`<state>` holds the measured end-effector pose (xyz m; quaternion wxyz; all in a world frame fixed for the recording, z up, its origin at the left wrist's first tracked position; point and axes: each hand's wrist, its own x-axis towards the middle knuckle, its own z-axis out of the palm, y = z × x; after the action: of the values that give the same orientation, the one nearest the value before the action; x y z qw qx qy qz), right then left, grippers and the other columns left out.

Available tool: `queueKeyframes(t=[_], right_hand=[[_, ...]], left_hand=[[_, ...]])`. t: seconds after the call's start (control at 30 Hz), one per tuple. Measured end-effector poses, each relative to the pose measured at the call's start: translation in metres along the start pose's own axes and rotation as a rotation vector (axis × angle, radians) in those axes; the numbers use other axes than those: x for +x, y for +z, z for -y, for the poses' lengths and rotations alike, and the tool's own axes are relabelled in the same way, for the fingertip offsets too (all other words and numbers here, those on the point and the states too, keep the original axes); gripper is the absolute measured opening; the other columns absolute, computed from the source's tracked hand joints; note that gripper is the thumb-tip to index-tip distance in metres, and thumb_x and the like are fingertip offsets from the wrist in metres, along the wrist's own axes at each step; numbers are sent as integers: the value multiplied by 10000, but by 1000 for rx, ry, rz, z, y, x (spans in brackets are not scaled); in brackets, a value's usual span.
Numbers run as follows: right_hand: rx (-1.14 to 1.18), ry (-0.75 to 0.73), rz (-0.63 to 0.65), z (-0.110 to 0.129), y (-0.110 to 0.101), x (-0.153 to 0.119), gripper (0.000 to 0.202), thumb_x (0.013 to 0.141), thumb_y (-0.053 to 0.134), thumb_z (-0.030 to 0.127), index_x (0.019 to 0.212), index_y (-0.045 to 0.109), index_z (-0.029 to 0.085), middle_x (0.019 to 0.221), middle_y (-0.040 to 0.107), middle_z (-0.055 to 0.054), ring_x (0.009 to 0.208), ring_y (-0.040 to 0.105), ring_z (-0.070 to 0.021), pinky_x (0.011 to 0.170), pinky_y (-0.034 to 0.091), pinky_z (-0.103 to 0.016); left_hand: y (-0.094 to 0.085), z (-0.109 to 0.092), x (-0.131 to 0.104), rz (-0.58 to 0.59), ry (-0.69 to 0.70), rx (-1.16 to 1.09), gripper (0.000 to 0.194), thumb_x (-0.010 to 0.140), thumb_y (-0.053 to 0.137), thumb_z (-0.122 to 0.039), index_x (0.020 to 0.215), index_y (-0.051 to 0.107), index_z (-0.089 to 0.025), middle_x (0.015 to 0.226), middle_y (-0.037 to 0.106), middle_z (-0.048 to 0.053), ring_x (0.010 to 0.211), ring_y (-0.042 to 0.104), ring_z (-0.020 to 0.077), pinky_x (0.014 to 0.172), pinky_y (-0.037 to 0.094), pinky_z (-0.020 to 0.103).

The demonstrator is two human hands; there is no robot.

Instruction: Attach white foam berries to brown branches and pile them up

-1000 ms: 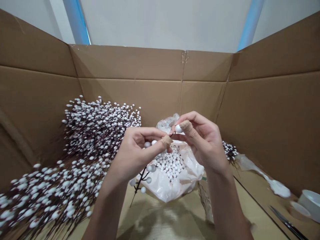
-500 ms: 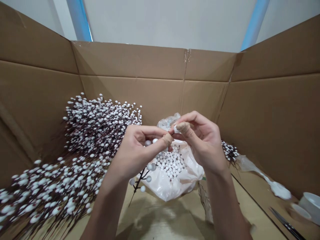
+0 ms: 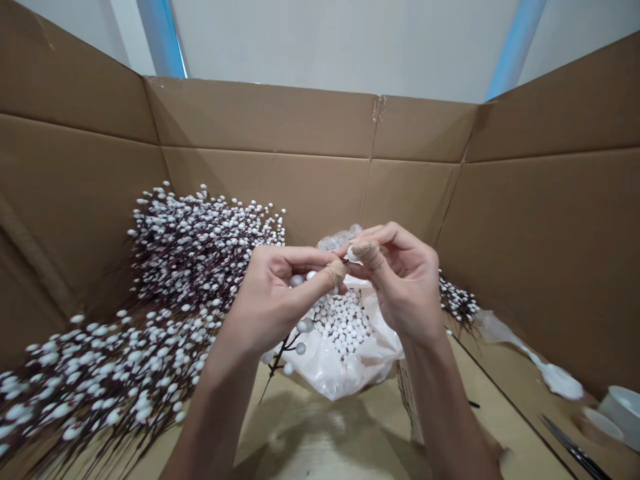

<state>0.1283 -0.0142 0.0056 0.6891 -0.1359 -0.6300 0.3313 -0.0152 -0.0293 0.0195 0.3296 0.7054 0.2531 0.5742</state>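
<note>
My left hand (image 3: 285,287) pinches a dark artificial berry stem (image 3: 280,357) with white berries; its lower end hangs below the palm. Close beside it, my right hand (image 3: 400,280) holds a single white berry (image 3: 353,255) between thumb and fingers, at the tip of the stem. Tan wrapping covers both thumb tips. Whether the berry sits fully on the stem is hidden by the fingers. Under the hands lies an open white plastic bag (image 3: 333,380) filled with loose white berries (image 3: 345,323).
Piles of finished-looking berry stems (image 3: 200,247) lie at the left, and a smaller bunch (image 3: 456,298) at the right. Scissors (image 3: 575,447), rolls of tape (image 3: 620,410) and a twisted plastic bag (image 3: 560,380) lie far right. Cardboard walls (image 3: 270,120) enclose the table.
Both hands stay nearly in place, with the fingertips still pressed at the stem's tip. The view has shifted slightly.
</note>
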Motion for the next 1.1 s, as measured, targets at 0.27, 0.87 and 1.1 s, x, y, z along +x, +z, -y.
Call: queueKeyframes(t=[0.27,0.87,1.1], right_hand=[[44,-3,-15,-4,2,1,115,789,662,189,700,590,176,757,618,5,675,609,-99,592,543,-225],[79,34,14,-9,3,2,153,793,658,206,667,576,177,751,597,3,685,575,-102,579,501,-232],[64,60,0,-13,3,1,176,786,664,261,674,549,188,769,598,5,706,590,-118,616,525,-271]], left_hand=[[0,1,1,-9,1,18,78,742,689,-175,723,764,-187,648,727,10,588,653,119,536,515,168],[2,-1,2,-64,-16,30,94,706,694,-192,631,746,-169,607,714,26,564,649,149,530,536,220],[0,3,2,-64,-14,8,60,706,704,-181,688,761,-180,640,725,24,586,651,143,536,523,212]])
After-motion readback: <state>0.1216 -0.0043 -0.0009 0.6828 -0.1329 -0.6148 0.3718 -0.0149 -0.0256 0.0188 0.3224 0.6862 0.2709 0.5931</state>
